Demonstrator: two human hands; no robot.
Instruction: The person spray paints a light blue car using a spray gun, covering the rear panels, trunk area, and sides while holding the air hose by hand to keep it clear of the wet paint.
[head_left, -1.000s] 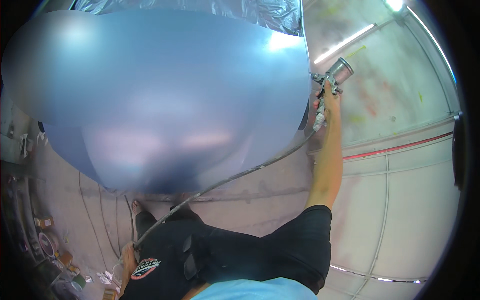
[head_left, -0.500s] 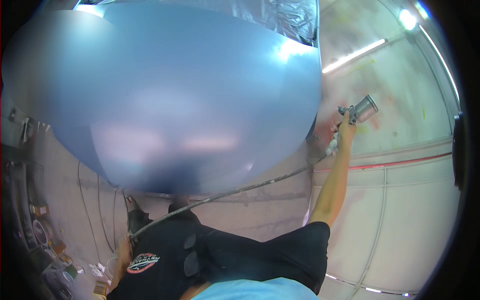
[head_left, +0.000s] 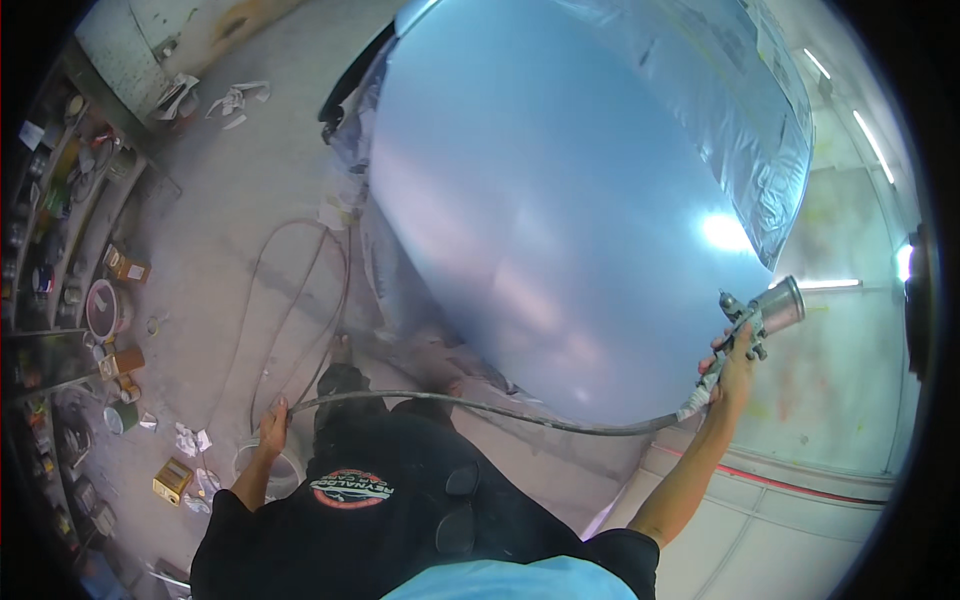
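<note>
My right hand [head_left: 733,368] is closed round the handle of a spray gun [head_left: 745,325], raised at the right beside the car's front. A grey cup [head_left: 781,304] sits on top of the gun, tilted to the right. From the wrapped lower end of the handle a dark air hose [head_left: 520,412] runs left across my body. My left hand [head_left: 273,424] grips that hose at hip height. A pale blue car hood [head_left: 540,210] fills the middle, smooth and glossy. Silvery plastic sheeting [head_left: 740,120] covers the car behind it.
Shelves [head_left: 75,230] with cans and jars line the left side. A round tub [head_left: 108,307], a yellow box [head_left: 172,481] and crumpled paper [head_left: 238,100] are on the floor. Loops of hose [head_left: 250,300] lie left of the car. A pale wall [head_left: 830,390] stands at the right.
The view has swung left, bringing more floor and shelving into sight. The spray gun now appears lower and farther right, near the hood's edge. Both hands keep their hold.
</note>
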